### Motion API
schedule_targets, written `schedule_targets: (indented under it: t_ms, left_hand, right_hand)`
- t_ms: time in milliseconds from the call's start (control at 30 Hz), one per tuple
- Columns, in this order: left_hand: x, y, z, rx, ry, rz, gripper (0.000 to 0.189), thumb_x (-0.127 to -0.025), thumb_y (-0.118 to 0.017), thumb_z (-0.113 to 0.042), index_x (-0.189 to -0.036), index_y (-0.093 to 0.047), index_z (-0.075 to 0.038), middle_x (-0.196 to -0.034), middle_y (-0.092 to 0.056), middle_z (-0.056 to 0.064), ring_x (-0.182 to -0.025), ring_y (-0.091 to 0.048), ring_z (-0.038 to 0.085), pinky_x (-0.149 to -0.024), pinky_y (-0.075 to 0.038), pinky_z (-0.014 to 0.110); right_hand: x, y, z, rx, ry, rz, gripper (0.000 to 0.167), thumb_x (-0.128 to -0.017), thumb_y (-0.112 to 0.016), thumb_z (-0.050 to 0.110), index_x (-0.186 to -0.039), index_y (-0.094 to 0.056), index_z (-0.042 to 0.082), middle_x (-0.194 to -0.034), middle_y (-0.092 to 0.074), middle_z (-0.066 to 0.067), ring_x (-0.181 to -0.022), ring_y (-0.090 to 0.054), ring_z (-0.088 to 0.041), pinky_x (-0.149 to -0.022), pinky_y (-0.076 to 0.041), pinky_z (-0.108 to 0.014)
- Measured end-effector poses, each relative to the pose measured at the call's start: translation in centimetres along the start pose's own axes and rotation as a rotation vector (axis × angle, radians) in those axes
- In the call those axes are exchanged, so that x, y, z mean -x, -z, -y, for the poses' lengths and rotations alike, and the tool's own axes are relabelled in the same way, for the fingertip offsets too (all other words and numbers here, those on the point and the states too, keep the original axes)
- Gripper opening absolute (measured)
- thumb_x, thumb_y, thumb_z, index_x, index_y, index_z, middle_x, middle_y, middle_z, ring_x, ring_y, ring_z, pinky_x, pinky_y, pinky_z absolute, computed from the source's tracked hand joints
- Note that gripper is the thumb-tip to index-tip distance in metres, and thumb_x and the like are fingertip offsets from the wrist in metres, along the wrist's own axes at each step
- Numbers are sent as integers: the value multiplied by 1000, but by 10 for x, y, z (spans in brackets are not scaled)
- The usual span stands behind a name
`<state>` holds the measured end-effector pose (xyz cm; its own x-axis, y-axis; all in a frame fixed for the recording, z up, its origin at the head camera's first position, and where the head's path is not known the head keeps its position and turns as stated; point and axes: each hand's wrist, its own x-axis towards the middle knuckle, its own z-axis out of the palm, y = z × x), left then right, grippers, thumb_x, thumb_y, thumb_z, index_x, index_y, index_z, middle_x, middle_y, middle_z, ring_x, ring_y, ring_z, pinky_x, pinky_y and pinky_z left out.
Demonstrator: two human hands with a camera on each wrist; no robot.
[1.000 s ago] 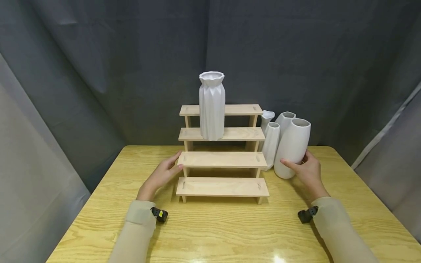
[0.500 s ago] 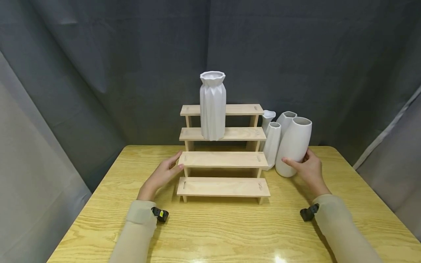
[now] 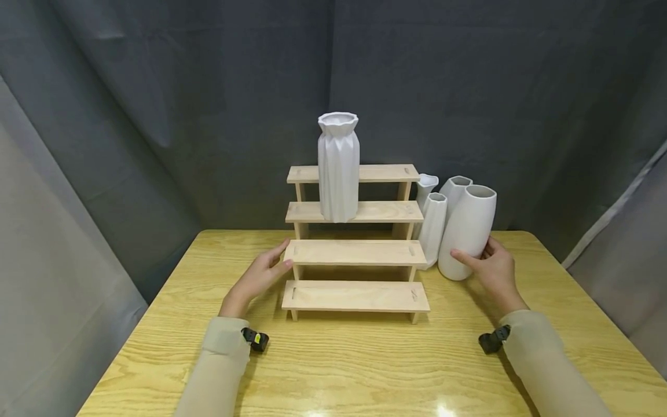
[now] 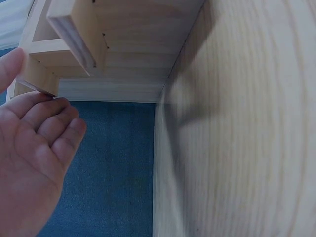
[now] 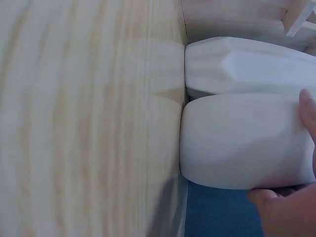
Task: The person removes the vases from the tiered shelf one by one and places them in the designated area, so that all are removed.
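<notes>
My left hand [image 3: 259,278] holds the left end of a pale wooden four-step display shelf [image 3: 355,296], at its second step from the bottom. In the left wrist view, the thumb and fingers [image 4: 49,118] lie on either side of the board's end. To the shelf's right, my right hand [image 3: 495,272] grips a smooth white vase [image 3: 466,231] low on its body, thumb in front and fingers round the far side. That vase stands close against a slim faceted white vase [image 3: 432,231]. In the right wrist view, the smooth vase's base [image 5: 197,143] is right at the tabletop.
A tall pleated white vase [image 3: 339,168] stands on an upper step. Behind the held vase are a white vase with an angular rim [image 3: 452,188] and one with a flared rim [image 3: 426,184]. The wood-grain table [image 3: 359,365] ends at a dark curtain [image 3: 250,116].
The smooth vase in my right hand has shifted very slightly back. My left hand keeps its place on the shelf. The whole head view has drifted a little.
</notes>
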<state>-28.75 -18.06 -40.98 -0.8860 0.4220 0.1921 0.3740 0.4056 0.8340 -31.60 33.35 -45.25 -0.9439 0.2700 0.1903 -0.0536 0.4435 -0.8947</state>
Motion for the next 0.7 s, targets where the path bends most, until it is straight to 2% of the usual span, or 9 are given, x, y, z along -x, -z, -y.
schedule_targets:
  t_ms: [200,367,700]
  left_hand:
    - [1,-1,-1,-9,6,-5,60,-105,-51,-17,-154,-24,3,-158,-21,22,-143,-24,41,-117,-22,51]
    - [2,0,-4,-25,19,2,60,-105,-50,-18,-154,-23,2,-158,-21,22,-142,-24,43,-116,-23,51]
    - [3,0,-8,-49,27,1,59,-105,-50,-19,-154,-24,1,-158,-22,22,-141,-27,45,-116,-24,51]
  right_hand:
    - [3,4,1,-67,-67,-20,103,-78,-81,47,-156,-28,7,-156,-34,-16,-140,-36,-33,-111,-35,-47]
    - [8,7,3,-79,-95,-28,102,-79,-80,47,-156,-28,6,-157,-31,-15,-142,-33,-31,-113,-33,-43]
    - [23,11,7,-81,-92,-45,96,-81,-78,45,-156,-30,8,-156,-32,-13,-142,-33,-27,-112,-33,-38]
